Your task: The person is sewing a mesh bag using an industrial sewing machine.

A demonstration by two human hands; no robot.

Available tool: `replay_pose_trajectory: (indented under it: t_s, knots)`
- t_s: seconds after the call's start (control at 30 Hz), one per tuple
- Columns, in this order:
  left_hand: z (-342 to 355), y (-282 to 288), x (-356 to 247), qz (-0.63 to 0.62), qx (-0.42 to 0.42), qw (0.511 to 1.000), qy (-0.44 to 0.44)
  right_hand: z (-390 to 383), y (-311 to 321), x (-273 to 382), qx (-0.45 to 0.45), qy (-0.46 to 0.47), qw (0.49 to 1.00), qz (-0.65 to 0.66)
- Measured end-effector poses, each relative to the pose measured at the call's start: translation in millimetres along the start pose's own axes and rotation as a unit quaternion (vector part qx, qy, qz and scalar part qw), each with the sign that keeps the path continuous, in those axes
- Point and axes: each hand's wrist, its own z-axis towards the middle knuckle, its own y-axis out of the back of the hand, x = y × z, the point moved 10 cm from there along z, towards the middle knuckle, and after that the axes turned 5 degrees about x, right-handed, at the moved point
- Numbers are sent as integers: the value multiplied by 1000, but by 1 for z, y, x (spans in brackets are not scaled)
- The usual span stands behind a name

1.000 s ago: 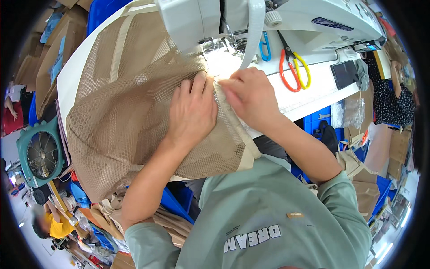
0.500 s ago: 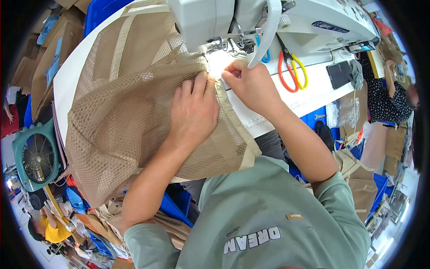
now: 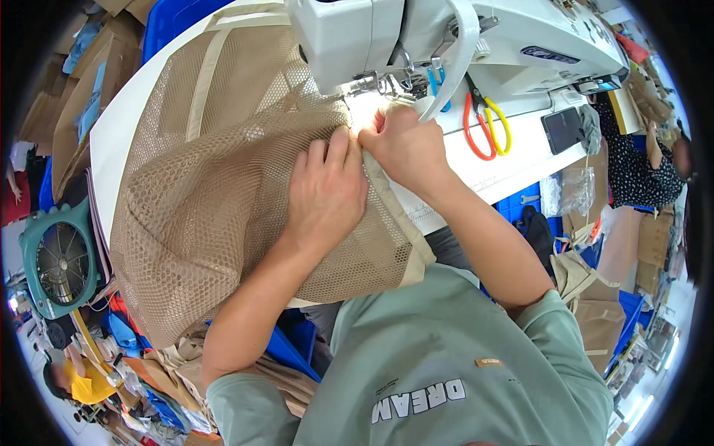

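A tan mesh bag [image 3: 245, 171] with beige fabric binding along its edges spreads over the white sewing table and hangs down to my lap. Its upper right edge lies by the lit needle area of a white sewing machine [image 3: 346, 44]. On the mesh just below the needle rests my left hand [image 3: 327, 186], fingers laid out and slightly apart, thumb hidden. My right hand [image 3: 405, 149] is closed, pinching the bag's bound edge beside the presser foot. The machine and my knuckles hide the exact spot under the needle.
Scissors [image 3: 480, 123] with red and yellow handles lie right of the machine, near a dark phone [image 3: 563, 130] and a grey cloth [image 3: 590, 128]. A green fan [image 3: 63, 260] stands at the left. Blue bins, cardboard and other people surround the table.
My right hand has moved slightly left, its thumb now against the bag's bound edge close to my left fingertips. My left hand stays on the mesh. The whole view has shifted a little.
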Motion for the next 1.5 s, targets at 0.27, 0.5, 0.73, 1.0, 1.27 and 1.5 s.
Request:
replay_pose_trajectory:
  t_s: [0.27, 0.5, 0.73, 1.0, 1.27, 1.5]
  knots:
    - [3, 2, -3, 12, 16, 1000, -2, -15, 7, 6, -30, 56, 997, -40]
    - [2, 3, -5, 32, -2, 999, -4, -45, 21, 27, -109, 279, 951, -82]
    - [0, -2, -1, 21, 22, 1000, 8, -61, 10, 32, -124, 315, 935, -105]
    - [-1, 0, -4, 6, -15, 1000, -9, -57, 19, 29, -118, 319, 938, -60]
    - [-2, -1, -3, 3, -12, 1000, 2, -49, 12, 28, -100, 308, 945, -50]
    - [1, -1, -1, -18, -4, 1000, 6, -59, 13, 27, -110, 305, 943, -80]
